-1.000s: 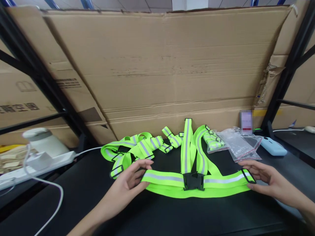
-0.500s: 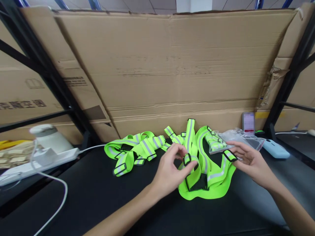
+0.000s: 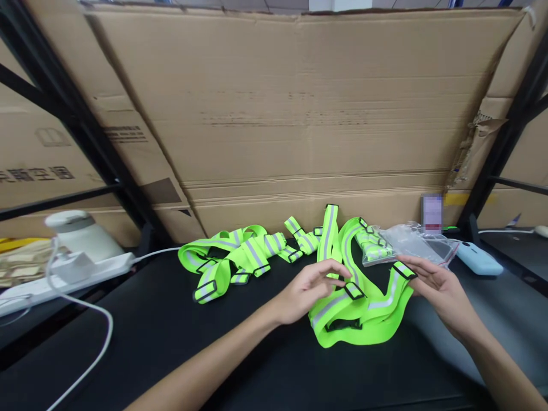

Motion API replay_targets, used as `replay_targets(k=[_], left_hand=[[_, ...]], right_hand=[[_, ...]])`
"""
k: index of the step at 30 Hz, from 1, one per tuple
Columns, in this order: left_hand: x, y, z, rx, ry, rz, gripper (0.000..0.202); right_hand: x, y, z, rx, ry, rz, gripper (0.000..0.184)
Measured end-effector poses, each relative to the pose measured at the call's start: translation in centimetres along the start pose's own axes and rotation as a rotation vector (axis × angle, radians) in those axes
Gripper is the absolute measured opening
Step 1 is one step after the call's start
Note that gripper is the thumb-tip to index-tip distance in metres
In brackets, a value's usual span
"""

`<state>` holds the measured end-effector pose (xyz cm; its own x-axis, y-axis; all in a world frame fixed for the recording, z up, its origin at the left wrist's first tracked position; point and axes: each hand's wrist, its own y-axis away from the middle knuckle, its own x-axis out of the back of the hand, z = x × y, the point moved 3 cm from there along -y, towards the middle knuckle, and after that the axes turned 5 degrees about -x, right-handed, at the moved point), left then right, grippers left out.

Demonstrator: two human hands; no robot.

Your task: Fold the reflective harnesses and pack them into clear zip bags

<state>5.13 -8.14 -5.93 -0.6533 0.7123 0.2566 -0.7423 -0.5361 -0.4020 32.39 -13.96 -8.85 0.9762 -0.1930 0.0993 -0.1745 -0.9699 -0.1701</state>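
A bright green reflective vest (image 3: pixel 387 332) of flat straps lies on the black table (image 3: pixel 265 365), right of the middle, its waist band toward the front edge and its 2 shoulder straps running toward the back edge. The waist band is bent inward at both sides, and a black clip (image 3: pixel 343 325) shows partly covered under the left fold. The left hand (image 3: pixel 308 292) is at that fold, its fingers lightly curled beside a black buckle (image 3: pixel 354 290); I cannot tell whether they press on the strap. The right hand (image 3: pixel 440 294) has its fingertips at another black buckle (image 3: pixel 405 270) on the right end, and whether they pinch it cannot be told. Left of the vest, nearer the back edge, lies a loose heap of green straps (image 3: pixel 252 257). Toward the back right corner are a small bag of packed green straps (image 3: pixel 374 246), clear plastic bags (image 3: pixel 411 241) touching it, and a light blue case (image 3: pixel 477 260). Cardboard (image 3: pixel 299 114) stands along the back edge. By the left edge are a white power strip (image 3: pixel 113 265) and a pale jug (image 3: pixel 92 237).
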Motion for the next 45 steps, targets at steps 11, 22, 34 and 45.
replay_targets(k=[11, 22, 34, 45], left_hand=[[0.8, 0.1, -1.4, 0.052, -0.043, -0.318, 0.088], [-0.5, -2.8, -1.6, 0.097, -0.068, -0.444, 0.041], [1.4, -1.7, -2.4, 0.229, 0.227, -0.049, 0.048], [-2.0, -0.4, -2.6, 0.272, 0.315, -0.052, 0.049]], right_hand=[[-0.6, 0.0, 0.4, -0.006, -0.004, 0.006, 0.049], [-0.4, 0.9, 0.3, -0.070, -0.031, 0.103, 0.054], [-0.4, 1.1, 1.1, -0.119, -0.149, 0.132, 0.054], [-1.8, 1.1, 0.9, -0.222, -0.380, 0.046, 0.038]])
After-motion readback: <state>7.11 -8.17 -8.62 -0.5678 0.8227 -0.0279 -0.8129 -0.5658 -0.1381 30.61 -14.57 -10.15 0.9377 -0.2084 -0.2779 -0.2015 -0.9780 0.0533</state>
